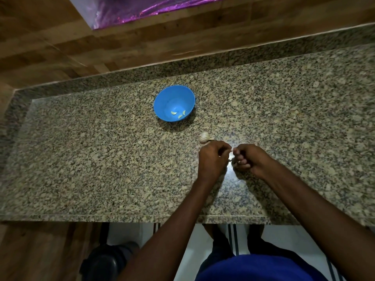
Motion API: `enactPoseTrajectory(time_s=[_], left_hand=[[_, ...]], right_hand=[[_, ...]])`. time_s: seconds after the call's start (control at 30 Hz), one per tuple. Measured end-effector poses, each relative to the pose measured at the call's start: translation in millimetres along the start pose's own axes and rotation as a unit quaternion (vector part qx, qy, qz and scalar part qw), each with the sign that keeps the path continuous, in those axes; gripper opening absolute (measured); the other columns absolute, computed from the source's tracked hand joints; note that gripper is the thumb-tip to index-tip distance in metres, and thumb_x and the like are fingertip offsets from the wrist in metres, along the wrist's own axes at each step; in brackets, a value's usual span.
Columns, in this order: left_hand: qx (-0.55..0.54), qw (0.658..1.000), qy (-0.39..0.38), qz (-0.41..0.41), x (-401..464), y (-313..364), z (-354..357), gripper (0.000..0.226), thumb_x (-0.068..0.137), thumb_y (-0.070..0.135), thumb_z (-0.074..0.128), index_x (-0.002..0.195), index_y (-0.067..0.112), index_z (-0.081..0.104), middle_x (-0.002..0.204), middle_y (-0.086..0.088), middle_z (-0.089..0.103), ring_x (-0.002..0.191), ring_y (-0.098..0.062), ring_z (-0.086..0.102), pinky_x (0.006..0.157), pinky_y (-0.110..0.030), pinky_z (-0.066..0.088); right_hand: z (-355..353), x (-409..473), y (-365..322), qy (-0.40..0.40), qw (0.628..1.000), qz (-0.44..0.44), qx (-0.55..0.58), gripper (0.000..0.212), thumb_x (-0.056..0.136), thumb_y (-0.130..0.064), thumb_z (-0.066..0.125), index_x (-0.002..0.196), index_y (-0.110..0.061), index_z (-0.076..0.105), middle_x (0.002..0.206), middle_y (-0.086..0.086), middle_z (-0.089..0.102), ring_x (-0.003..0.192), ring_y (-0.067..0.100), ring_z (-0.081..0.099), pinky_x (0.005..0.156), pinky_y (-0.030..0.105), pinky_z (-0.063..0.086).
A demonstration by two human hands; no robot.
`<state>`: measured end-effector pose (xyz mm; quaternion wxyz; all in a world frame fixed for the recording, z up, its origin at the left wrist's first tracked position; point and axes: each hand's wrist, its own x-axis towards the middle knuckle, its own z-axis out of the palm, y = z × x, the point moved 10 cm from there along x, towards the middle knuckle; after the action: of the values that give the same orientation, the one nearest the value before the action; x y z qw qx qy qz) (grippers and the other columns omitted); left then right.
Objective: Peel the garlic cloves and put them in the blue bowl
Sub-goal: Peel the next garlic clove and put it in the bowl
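Nearest you: blue shirt (257,268) at the bottom edge, white tiled floor (194,246) under the counter's front lip, a dark rounded object (105,260) down left that's too dim to identify.

Both forearms reach over the speckled granite countertop (101,159) and meet right of centre.

Your left hand (213,157) has its fingers curled, tips pinching a small pale garlic clove (230,150). Your right hand (250,158) is also curled in tight, thumb and fingertips on the same clove from the other side. So both hands grip one clove between them, held just above the counter. Only a sliver of the clove shows between the fingertips; can't tell how much skin is on it. A pale scrap (230,159) hangs below the hands, likely skin, too small to confirm.

Just beyond your left hand's knuckles: the garlic bulb (204,137) lying on the granite, nearly touching the hand, apart from the bowl.

Further back, toward centre: the blue bowl (162,102), upright on the counter, well apart from your hands. Three peeled cloves (178,114) sit at its bottom on the near side, yellowish-white, close together.

Behind the counter: granite upstand, then wood-grain panelling (60,47), then a shiny purple foil sheet (142,9) at the top edge.
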<state>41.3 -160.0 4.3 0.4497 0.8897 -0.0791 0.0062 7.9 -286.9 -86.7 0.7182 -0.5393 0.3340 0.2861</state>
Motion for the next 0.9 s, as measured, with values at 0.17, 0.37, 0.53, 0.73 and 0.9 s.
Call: enactPoseTrajectory(time_s=[0.17, 0.37, 0.53, 0.73, 0.9], left_hand=[[-0.141, 0.985, 0.027, -0.095, -9, -22, -1, 0.01, 0.083, -0.001, 0.073, 0.088, 0.006, 0.078, 0.082, -0.003, 0.076, 0.074, -0.008, 0.071, 0.068, -0.021, 0.056], [-0.304, 0.927, 0.003, -0.222, -7, -44, 4, 0.011, 0.083, -0.005, 0.073, 0.092, 0.001, 0.075, 0.076, -0.006, 0.074, 0.065, -0.011, 0.069, 0.059, -0.025, 0.057], [-0.289, 0.931, -0.023, -0.22, -5, -49, 7, 0.018, 0.083, -0.007, 0.071, 0.093, 0.007, 0.074, 0.085, -0.009, 0.074, 0.071, -0.01, 0.069, 0.067, -0.026, 0.059], [-0.266, 0.941, -0.052, -0.204, -4, -48, 14, 0.023, 0.081, -0.009, 0.072, 0.098, 0.006, 0.075, 0.088, -0.009, 0.072, 0.076, -0.008, 0.066, 0.073, -0.029, 0.058], [-0.227, 0.95, -0.064, -0.205, -1, -50, 15, 0.016, 0.084, -0.004, 0.072, 0.098, 0.004, 0.075, 0.081, -0.009, 0.07, 0.075, -0.018, 0.068, 0.074, -0.036, 0.06]], right_hand=[[0, 1, 1, -0.013, 0.999, -0.003, 0.029, 0.024, 0.086, -0.008, 0.044, 0.063, -0.008, 0.049, 0.048, 0.002, 0.042, 0.037, 0.01, 0.029, 0.03, 0.018, 0.021], [-18, -10, -22, 0.03, 0.977, -0.156, -0.143, 0.02, 0.082, -0.009, 0.064, 0.067, -0.002, 0.075, 0.073, 0.025, 0.072, 0.053, 0.029, 0.062, 0.047, 0.026, 0.047], [-13, -17, -36, 0.031, 0.938, -0.208, -0.276, 0.015, 0.089, -0.004, 0.069, 0.082, -0.012, 0.079, 0.074, 0.008, 0.077, 0.069, 0.023, 0.076, 0.061, 0.033, 0.06], [-12, -15, -33, 0.01, 0.96, -0.176, -0.22, 0.029, 0.088, 0.01, 0.054, 0.079, -0.004, 0.078, 0.076, 0.02, 0.075, 0.074, 0.035, 0.075, 0.07, 0.051, 0.063], [-19, -11, -35, 0.038, 0.951, -0.206, -0.226, 0.021, 0.093, -0.003, 0.062, 0.079, -0.005, 0.077, 0.073, 0.017, 0.074, 0.069, 0.036, 0.074, 0.068, 0.055, 0.062]])
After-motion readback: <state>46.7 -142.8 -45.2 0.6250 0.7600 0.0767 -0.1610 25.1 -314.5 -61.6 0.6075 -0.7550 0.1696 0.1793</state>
